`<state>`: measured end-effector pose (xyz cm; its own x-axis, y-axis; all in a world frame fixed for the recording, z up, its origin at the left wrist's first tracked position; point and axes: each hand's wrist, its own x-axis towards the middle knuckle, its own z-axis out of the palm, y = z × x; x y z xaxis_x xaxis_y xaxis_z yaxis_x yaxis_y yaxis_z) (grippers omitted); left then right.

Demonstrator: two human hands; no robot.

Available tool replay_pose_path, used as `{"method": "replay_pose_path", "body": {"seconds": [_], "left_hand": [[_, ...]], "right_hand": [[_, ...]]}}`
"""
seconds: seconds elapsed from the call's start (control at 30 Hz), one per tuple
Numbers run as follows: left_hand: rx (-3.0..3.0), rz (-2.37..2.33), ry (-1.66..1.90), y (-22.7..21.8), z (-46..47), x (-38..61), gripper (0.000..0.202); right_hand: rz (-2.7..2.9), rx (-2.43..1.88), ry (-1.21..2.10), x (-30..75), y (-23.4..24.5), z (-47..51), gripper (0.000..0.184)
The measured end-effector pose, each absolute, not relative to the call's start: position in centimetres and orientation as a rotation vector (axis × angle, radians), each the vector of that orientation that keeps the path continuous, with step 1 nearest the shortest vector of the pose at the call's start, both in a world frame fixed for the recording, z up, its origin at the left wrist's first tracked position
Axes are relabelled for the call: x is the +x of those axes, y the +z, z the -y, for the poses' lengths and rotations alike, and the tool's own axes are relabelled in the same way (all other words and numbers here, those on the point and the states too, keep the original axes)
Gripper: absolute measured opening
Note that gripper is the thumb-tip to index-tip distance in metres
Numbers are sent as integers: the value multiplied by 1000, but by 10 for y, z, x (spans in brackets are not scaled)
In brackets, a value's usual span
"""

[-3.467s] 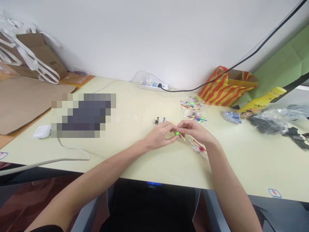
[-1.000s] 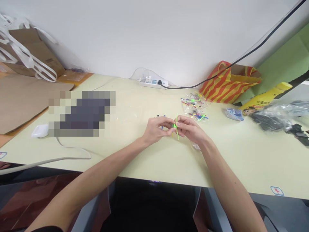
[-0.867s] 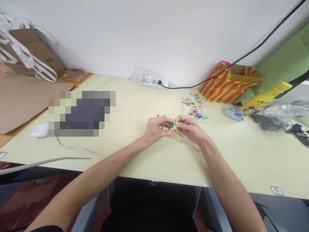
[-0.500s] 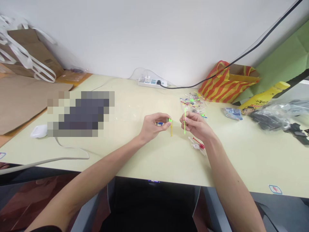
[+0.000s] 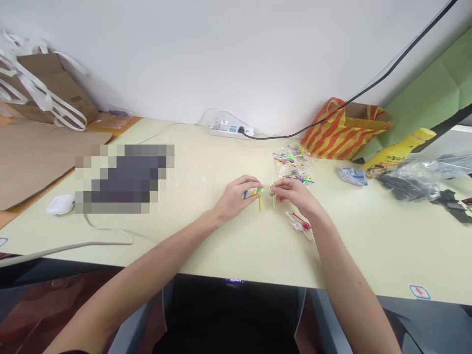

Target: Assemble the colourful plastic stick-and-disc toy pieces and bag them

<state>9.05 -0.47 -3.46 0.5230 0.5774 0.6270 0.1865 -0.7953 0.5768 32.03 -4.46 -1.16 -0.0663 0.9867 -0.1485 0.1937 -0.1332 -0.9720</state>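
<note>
My left hand [image 5: 236,197] has its fingers closed on a small green piece [image 5: 260,190], with a yellow stick [image 5: 260,203] just below them. My right hand [image 5: 295,193] pinches a thin green stick [image 5: 273,195] upright, just beside that piece and apart from it, low over the bench [image 5: 221,246].

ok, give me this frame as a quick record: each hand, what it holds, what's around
left hand: pinches a small green-and-yellow piece
right hand: pinches a thin green stick, roughly upright
gap: the two pieces are apart, not joined
near right hand: clear packet with a red part, lying on the table
behind: pile of packets, power strip, striped bag
</note>
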Motion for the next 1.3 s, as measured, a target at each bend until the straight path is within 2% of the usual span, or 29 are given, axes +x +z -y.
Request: {"method": "replay_pose_path", "body": {"seconds": [0.23, 0.47, 0.7, 0.8, 1.0, 1.17, 1.3], "left_hand": [[2520, -698, 1027, -34, -1, 103, 19], [2813, -727, 724, -35, -10, 122, 11], [2791, -727, 733, -38, -12, 122, 18], [2797, -723, 703, -40, -11, 119, 19], [2797, -707, 688, -39, -10, 115, 21], [2827, -744, 609, -37, -5, 113, 26], [2845, -764, 578, -36, -4, 109, 22]], "right_hand": [[1436, -1535, 1086, 320, -19, 41, 28], [1343, -1641, 1149, 324, -25, 41, 14], [1354, -1689, 1115, 320, -25, 41, 8], [1358, -1683, 1117, 322, -19, 42, 13], [1697, -1728, 1268, 347, 8, 57, 36], [1953, -1916, 1288, 366, 29, 72, 39], [2023, -2074, 1186, 368, 36, 83, 42]]}}
